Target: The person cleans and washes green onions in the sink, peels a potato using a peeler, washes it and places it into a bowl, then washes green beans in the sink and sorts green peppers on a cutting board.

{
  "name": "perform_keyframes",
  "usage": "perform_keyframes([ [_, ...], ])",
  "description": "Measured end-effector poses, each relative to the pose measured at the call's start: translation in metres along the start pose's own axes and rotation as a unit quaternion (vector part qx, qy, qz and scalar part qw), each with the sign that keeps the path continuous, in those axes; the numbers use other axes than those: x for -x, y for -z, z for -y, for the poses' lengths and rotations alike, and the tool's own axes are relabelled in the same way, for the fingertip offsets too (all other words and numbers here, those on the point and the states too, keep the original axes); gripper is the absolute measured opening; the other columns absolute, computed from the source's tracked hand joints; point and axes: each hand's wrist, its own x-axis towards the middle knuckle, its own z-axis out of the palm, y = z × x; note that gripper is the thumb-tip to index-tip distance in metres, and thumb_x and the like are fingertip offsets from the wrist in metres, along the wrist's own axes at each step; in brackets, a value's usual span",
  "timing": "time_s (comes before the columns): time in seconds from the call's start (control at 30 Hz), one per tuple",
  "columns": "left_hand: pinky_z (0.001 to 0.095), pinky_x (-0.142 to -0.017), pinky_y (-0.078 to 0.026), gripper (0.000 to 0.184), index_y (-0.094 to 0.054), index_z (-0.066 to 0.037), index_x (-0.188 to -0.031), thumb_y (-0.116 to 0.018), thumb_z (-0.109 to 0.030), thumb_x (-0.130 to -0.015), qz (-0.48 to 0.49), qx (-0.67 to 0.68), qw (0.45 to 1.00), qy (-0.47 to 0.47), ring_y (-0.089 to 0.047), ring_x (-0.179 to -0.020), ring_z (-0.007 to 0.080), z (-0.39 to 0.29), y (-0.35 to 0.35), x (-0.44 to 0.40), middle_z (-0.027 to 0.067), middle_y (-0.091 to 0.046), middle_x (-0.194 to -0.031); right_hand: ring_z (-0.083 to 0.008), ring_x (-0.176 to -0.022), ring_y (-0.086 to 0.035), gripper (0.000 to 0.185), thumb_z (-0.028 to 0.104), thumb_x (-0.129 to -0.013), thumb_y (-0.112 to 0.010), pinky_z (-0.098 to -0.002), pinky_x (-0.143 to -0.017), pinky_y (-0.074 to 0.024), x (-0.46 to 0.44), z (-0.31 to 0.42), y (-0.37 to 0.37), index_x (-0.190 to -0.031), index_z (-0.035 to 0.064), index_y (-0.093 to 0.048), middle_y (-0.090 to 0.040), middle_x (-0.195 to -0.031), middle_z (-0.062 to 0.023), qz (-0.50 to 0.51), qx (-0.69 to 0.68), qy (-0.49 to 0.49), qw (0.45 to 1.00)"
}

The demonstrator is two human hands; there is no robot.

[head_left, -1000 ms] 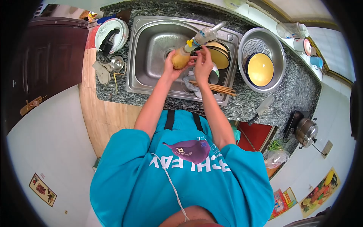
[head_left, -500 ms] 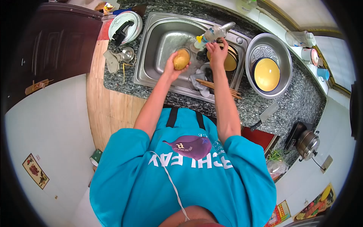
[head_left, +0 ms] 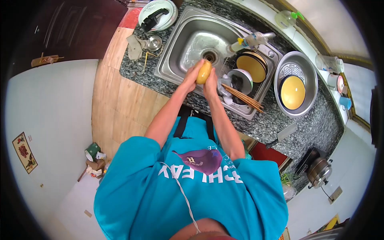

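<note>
A wet, yellow-brown potato (head_left: 204, 73) is held over the near side of the steel sink (head_left: 182, 38). My left hand (head_left: 192, 77) grips it from the left, fingers wrapped round it. From the other side my right hand (head_left: 211, 84) presses against it, fingers closed on its right and lower part. The faucet (head_left: 252, 41) rises beyond the potato to the right, and the drain (head_left: 209, 56) lies just past it. A grey cloth (head_left: 224, 89) and a bundle of chopsticks (head_left: 243, 98) rest close to my right hand.
Yellow dishes (head_left: 251, 68) and a white bowl (head_left: 245, 76) sit in the sink's right part. To the right stands a steel basin (head_left: 310, 76) holding a yellow bowl (head_left: 293, 93). A cleaver (head_left: 287, 131) lies near the counter edge. Stacked plates (head_left: 172, 18) stand at the left.
My right hand has left the faucet and come down to the potato. The left hand with the potato shows slightly farther right and lower. The whole view has tilted.
</note>
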Motion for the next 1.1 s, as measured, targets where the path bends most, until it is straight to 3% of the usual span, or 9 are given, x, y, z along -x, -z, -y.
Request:
perform_keyframes([
  [0.07, 0.0267, -0.084, -0.05, 0.046, -0.062, -0.004, -0.12, -0.068, -0.04, -0.091, 0.034, -0.022, 0.999, 0.017, -0.063, -0.097, 0.0149, -0.01, 0.02, 0.002, 0.0053, -0.066, -0.109, -0.0227, -0.102, -0.06, 0.05, 0.041, -0.105, -0.034, -0.0373, -0.088, -0.0472, -0.009, -0.011, 0.001, -0.126, 0.0008, -0.056, -0.062, -0.12, -0.0109, -0.009, -0.019, -0.031, 0.999],
  [0.13, 0.0266, -0.082, -0.051, 0.049, -0.062, -0.001, -0.117, -0.071, -0.04, -0.088, 0.035, -0.132, 0.989, -0.055, -0.063, -0.096, 0.014, -0.016, 0.041, -0.007, 0.0064, -0.066, -0.108, -0.0239, -0.096, -0.063, 0.048, 0.037, -0.104, -0.034, -0.0387, -0.083, -0.0485, -0.008, -0.002, -0.003, -0.122, -0.0005, -0.06, -0.067, -0.109, -0.0147, 0.019, 0.311, 0.043, 0.949],
  [0.33, 0.0276, -0.076, -0.049, 0.055, -0.06, 0.003, -0.114, -0.067, -0.046, -0.09, -0.035, -0.268, 0.957, -0.109, -0.062, -0.09, 0.0124, -0.057, 0.1, -0.019, 0.0087, -0.065, -0.102, -0.0271, -0.084, -0.063, 0.026, 0.013, -0.09, -0.06, -0.0399, -0.078, -0.0491, 0.005, -0.01, -0.089, -0.113, -0.0011, -0.062, -0.066, -0.097, -0.0164, -0.122, 0.387, 0.254, 0.878],
  [0.4, 0.0341, -0.079, -0.05, 0.062, -0.063, 0.006, -0.109, -0.059, -0.054, -0.091, -0.069, -0.251, 0.953, -0.153, -0.064, -0.091, 0.0217, -0.079, 0.117, -0.022, 0.0157, -0.067, -0.097, -0.0264, -0.079, -0.061, 0.025, 0.014, -0.091, -0.06, -0.0388, -0.075, -0.0486, 0.005, -0.003, -0.132, -0.113, 0.0009, -0.063, -0.063, -0.092, -0.0148, -0.108, 0.45, 0.343, 0.817],
  [0.53, 0.0372, -0.084, -0.047, 0.067, -0.05, 0.005, -0.124, -0.043, -0.056, -0.098, 0.002, -0.147, 0.978, -0.15, -0.059, -0.098, 0.0258, -0.091, 0.17, -0.056, 0.0164, -0.058, -0.113, -0.0266, -0.074, -0.064, 0.041, 0.019, -0.092, -0.061, -0.0387, -0.068, -0.0496, -0.007, 0.018, -0.22, -0.131, 0.0074, -0.056, -0.066, -0.083, -0.0146, -0.01, 0.429, 0.304, 0.851],
  [0.67, 0.0398, -0.078, -0.052, 0.059, -0.048, 0.002, -0.127, -0.05, -0.05, -0.098, 0.037, -0.107, 0.993, -0.007, -0.058, -0.099, 0.0203, -0.129, 0.178, -0.037, 0.0135, -0.054, -0.118, -0.0329, -0.07, -0.064, 0.049, 0.031, -0.096, -0.057, -0.042, -0.066, -0.0497, -0.034, 0.033, -0.283, -0.141, 0.0139, -0.048, -0.066, -0.077, -0.0181, 0.015, 0.499, 0.354, 0.791],
  [0.73, 0.0444, -0.081, -0.052, 0.061, -0.044, -0.005, -0.134, -0.052, -0.053, -0.096, 0.078, -0.098, 0.992, 0.011, -0.058, -0.105, 0.0197, -0.14, 0.182, -0.032, 0.0075, -0.051, -0.124, -0.0422, -0.077, -0.066, 0.055, 0.044, -0.096, -0.05, -0.0494, -0.068, -0.0508, -0.046, 0.037, -0.304, -0.145, 0.0196, -0.042, -0.068, -0.082, -0.0224, 0.059, 0.577, 0.261, 0.772],
  [0.9, 0.0428, -0.084, -0.054, 0.068, -0.044, -0.006, -0.136, -0.055, -0.057, -0.092, 0.122, -0.031, 0.991, 0.043, -0.06, -0.108, 0.0215, -0.139, 0.184, -0.032, 0.01, -0.055, -0.123, -0.0429, -0.074, -0.066, 0.057, 0.052, -0.092, -0.056, -0.0496, -0.067, -0.0508, -0.067, 0.027, -0.318, -0.134, 0.0146, -0.047, -0.066, -0.069, -0.0227, 0.029, 0.595, 0.282, 0.752],
  [1.1, 0.0421, -0.089, -0.049, 0.063, -0.044, -0.009, -0.137, -0.052, -0.056, -0.094, 0.114, -0.045, 0.991, 0.05, -0.059, -0.11, 0.0185, -0.138, 0.178, -0.028, 0.0086, -0.055, -0.123, -0.0457, -0.08, -0.065, 0.061, 0.054, -0.086, -0.063, -0.0498, -0.071, -0.0521, -0.074, 0.03, -0.327, -0.127, 0.0104, -0.051, -0.067, -0.081, -0.0262, 0.063, 0.553, 0.164, 0.814],
])
